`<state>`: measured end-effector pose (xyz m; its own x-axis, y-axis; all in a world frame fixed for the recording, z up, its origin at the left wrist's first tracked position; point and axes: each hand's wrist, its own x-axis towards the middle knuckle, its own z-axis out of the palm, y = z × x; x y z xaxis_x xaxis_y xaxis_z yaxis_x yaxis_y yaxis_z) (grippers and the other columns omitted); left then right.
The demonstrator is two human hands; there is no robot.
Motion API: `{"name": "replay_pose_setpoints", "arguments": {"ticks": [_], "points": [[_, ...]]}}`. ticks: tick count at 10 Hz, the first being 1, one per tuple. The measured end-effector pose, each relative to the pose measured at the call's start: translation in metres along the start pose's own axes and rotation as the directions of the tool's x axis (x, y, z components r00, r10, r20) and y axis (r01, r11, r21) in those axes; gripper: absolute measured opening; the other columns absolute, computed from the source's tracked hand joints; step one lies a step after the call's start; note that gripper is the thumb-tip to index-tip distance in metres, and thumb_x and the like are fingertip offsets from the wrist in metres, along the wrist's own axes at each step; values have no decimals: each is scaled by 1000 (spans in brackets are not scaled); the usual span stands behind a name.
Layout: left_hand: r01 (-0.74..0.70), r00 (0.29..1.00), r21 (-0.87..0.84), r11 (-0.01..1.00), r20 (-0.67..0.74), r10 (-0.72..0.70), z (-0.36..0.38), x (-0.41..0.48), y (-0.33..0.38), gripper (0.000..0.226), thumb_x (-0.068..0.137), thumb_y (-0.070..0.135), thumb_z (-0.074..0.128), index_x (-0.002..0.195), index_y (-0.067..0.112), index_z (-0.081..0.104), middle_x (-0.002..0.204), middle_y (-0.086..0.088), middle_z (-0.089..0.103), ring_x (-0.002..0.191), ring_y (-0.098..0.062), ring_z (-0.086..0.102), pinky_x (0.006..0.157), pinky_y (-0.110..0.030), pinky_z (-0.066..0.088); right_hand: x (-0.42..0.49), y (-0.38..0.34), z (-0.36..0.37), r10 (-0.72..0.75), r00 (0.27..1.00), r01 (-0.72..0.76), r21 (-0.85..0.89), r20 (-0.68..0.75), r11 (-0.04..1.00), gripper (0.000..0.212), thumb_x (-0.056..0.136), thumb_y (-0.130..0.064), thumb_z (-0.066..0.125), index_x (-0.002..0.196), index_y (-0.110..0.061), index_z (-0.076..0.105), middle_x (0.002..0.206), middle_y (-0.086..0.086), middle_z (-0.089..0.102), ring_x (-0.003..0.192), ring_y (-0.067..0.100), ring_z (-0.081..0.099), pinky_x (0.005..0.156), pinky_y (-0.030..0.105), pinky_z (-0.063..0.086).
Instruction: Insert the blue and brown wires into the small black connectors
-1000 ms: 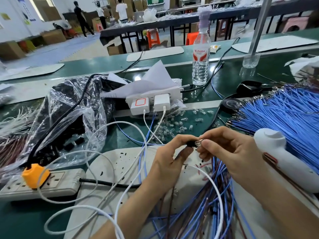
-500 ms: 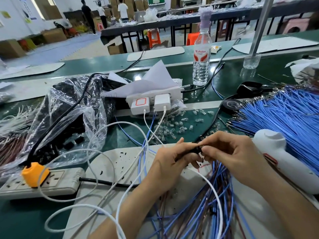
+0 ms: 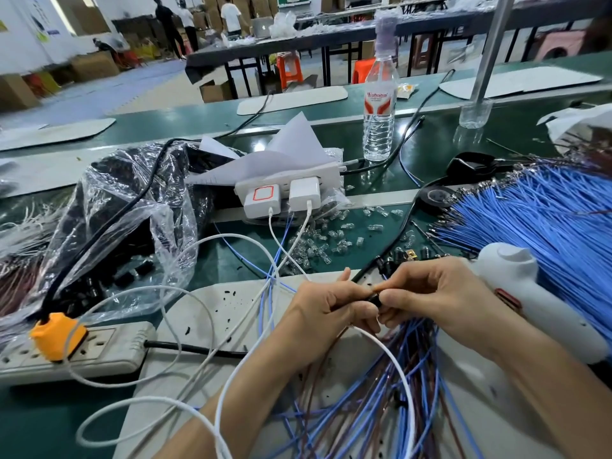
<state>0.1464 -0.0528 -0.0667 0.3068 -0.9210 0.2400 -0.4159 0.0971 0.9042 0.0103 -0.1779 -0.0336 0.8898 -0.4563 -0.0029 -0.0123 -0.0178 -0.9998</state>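
Pinching a small black connector [image 3: 373,297] between thumb and forefinger, my left hand [image 3: 326,311] holds it steady over the white mat [image 3: 212,313], fingers closed on it. My right hand [image 3: 430,293] meets it from the other side, fingertips pressed together right at the connector's mouth; I judge they are gripping a wire end, though the wire itself is hidden under my fingers, so I cannot tell its colour. This looks like the seating step: the terminal going into the housing. The next move calls for a straight, firm push until it locks, then a light tug to check it.

Below my hands, a loose tangle of blue and brown wires [image 3: 390,392] trails toward me across the mat. Just beside my right wrist lies a white glue gun [image 3: 530,293], and beyond it a big fan of blue wires [image 3: 546,220]. A white charging cable [image 3: 390,359] loops under my left hand. Further out sit clear little bulbs [image 3: 318,246], a plastic bag of black parts [image 3: 116,233] and a power strip [image 3: 82,352].
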Motion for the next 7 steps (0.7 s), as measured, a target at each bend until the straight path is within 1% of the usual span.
{"name": "replay_pose_setpoints", "arguments": {"ticks": [1,2,3,4,5,6,7], "points": [[-18,1000,34,999,-16,19,0,0,0,12,86,11,61,84,4,70,72,-7,73,65,-5,64,113,-16,19,0,0,-1,28,1000,-29,30,6,999,5,77,3,66,78,2,70,67,22,69,60,23,69,58,24,57],[-37,997,81,996,-71,43,0,-1,2,12,86,12,62,87,4,71,68,-4,72,63,-6,64,112,-16,23,-1,-1,1,-17,1000,17,-12,1,1000,7,80,2,66,84,1,71,70,19,71,63,21,69,61,24,57],[-58,987,115,992,-145,75,1,-2,3,14,87,17,63,96,10,71,64,9,67,59,1,61,102,-15,37,-1,-3,10,-139,988,130,-138,-63,982,4,83,1,67,85,-2,66,69,10,71,61,13,66,60,19,53],[-81,952,228,970,-271,144,-7,-1,16,18,91,22,58,105,16,69,86,6,69,79,1,64,81,-12,47,0,-8,5,-294,920,238,-227,-259,944,12,84,2,66,83,-10,64,63,0,66,56,8,59,57,16,49],[-39,801,341,939,-551,233,-24,-14,32,23,92,3,57,103,22,63,102,-3,63,91,-5,59,83,-15,45,2,-9,-19,-434,757,220,-434,-488,874,17,87,-6,64,85,-22,64,68,-5,63,57,6,54,58,13,46],[136,727,212,968,-685,48,-32,-55,48,30,89,-2,59,84,27,59,75,6,61,62,-2,53,62,-12,42,7,-2,-30,-462,753,37,-671,-468,740,20,86,-6,66,103,-18,69,92,6,69,78,14,62,72,12,40],[270,888,103,957,-412,-206,-17,-121,71,8,77,30,68,69,29,66,52,10,57,46,1,49,50,-15,38,9,3,-25,-400,809,-31,-711,-430,703,27,86,-8,67,113,-11,67,109,13,66,91,19,57,84,18,37]]}}
